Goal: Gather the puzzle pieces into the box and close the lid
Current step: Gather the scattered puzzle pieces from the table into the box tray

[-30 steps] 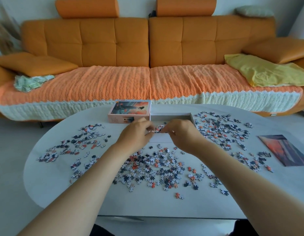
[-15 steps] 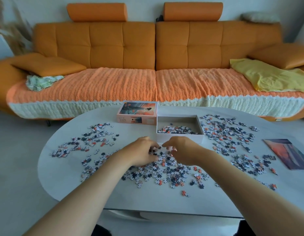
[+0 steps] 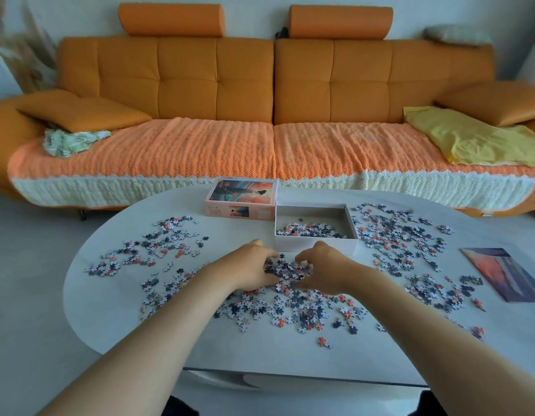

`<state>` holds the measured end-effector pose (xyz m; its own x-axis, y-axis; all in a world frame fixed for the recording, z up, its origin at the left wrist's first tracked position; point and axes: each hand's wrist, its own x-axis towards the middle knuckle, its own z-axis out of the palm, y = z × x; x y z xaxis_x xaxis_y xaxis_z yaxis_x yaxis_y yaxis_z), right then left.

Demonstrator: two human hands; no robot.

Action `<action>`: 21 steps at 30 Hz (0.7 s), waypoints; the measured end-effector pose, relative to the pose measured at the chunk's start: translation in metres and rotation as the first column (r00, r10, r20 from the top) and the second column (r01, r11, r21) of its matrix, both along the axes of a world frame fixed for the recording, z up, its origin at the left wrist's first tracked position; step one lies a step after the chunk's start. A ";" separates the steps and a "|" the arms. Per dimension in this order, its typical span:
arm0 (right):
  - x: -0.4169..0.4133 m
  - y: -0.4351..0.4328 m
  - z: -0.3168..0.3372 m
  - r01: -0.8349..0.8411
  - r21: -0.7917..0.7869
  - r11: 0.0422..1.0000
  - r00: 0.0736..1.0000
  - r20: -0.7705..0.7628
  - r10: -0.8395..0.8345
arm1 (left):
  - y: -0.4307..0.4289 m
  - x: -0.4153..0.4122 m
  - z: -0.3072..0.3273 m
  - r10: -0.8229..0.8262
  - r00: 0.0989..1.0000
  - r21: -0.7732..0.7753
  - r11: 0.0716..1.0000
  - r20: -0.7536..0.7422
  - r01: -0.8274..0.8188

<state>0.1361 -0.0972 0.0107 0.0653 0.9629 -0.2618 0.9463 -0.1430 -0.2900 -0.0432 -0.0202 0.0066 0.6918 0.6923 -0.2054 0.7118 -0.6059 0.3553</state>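
Left hand [image 3: 250, 269] and right hand [image 3: 327, 272], fingers curled round puzzle pieces [image 3: 287, 270] (box [image 3: 315, 246] just beyond)

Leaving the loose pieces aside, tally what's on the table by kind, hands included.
Box: 1
Lid: 1
Picture sheet: 1
Hands, left hand and right hand, scooping puzzle pieces: 2
Total: 5
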 end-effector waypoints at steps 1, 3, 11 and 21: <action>0.000 0.001 -0.001 0.007 -0.004 1.000 1.000 -0.001 -0.007 | 0.000 0.001 0.000 0.007 1.000 -0.002 1.000 -0.009 -0.007; -0.001 0.001 -0.003 0.013 -0.002 1.000 1.000 0.000 -0.013 | -0.001 0.004 0.000 -0.001 1.000 0.005 1.000 -0.031 0.001; -0.004 0.008 -0.007 0.017 0.099 0.995 0.999 -0.046 -0.012 | -0.005 0.014 -0.001 -0.007 0.993 0.039 0.999 0.115 0.003; -0.004 0.011 -0.005 0.023 0.106 0.994 0.993 -0.121 -0.010 | 0.003 0.017 0.006 0.054 0.984 -0.014 0.999 0.171 -0.053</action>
<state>0.1321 -0.0857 0.0056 0.0554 0.9849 -0.1640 0.9016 -0.1199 -0.4157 -0.0260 -0.0172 0.0121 0.6794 0.7278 -0.0935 0.6710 -0.5646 0.4806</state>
